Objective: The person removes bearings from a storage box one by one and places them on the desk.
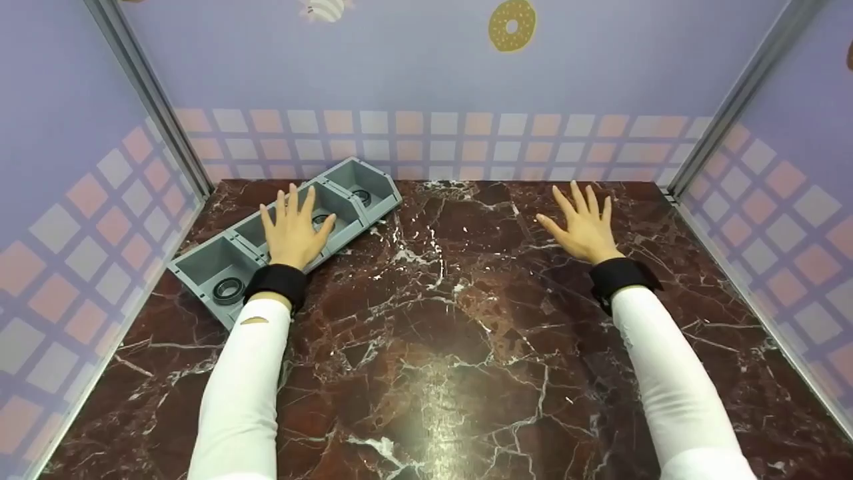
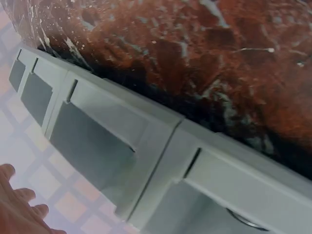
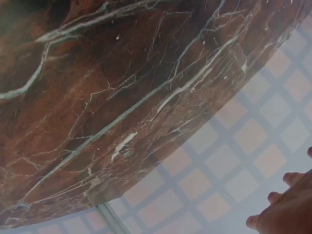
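A grey bin (image 1: 243, 235) with three compartments lies slanted at the back left of the tabletop. Each compartment holds a dark ring that looks like a bearing; the nearest ring (image 1: 228, 291) shows most fully, while the middle one is partly hidden by my thumb. My left hand (image 1: 293, 230) is spread above the bin, its fingers straight and holding nothing. In the left wrist view the bin's wall (image 2: 161, 126) crosses the picture, with my fingertips at the lower left. Over the right side of the table my right hand (image 1: 585, 223) has spread fingers and holds nothing.
The tabletop (image 1: 426, 333) is dark red marble with white veins. Checkered, lilac panels stand at the back (image 1: 426, 80), left (image 1: 60, 233) and right (image 1: 800, 220), joined by metal corner posts (image 1: 723, 100). Black bands (image 1: 623, 280) circle both wrists.
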